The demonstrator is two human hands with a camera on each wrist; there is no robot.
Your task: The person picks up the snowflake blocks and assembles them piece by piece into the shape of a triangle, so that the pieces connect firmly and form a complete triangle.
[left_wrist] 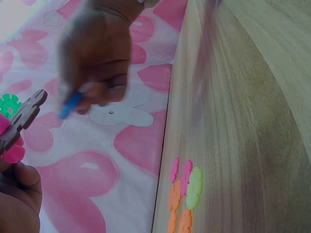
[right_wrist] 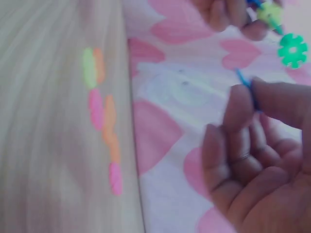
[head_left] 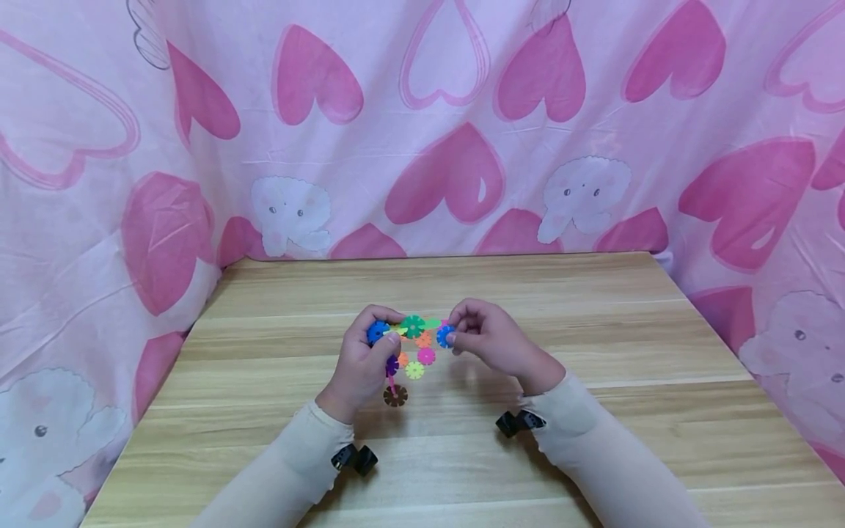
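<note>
My left hand (head_left: pixel 353 367) holds a cluster of joined plastic snowflake discs. A green disc (head_left: pixel 413 326) is at its right part, a blue one (head_left: pixel 377 333) is by the fingers, and a brown one (head_left: pixel 395 396) hangs lowest, linked by pink. Between thumb and fingertip, my right hand (head_left: pixel 488 337) pinches a single blue snowflake disc (head_left: pixel 445 336). The right wrist view shows this blue disc (right_wrist: pixel 243 77) edge-on, apart from the cluster's green disc (right_wrist: pixel 293 50). In the left wrist view the brown disc (left_wrist: pixel 24 119) covers part of the cluster.
Several loose discs lie on the wooden table below the hands, among them a yellow disc (head_left: pixel 414 370), a pink disc (head_left: pixel 426 356) and an orange disc (head_left: pixel 423 339). A pink heart-patterned curtain (head_left: pixel 449 176) hangs around the table's back and sides.
</note>
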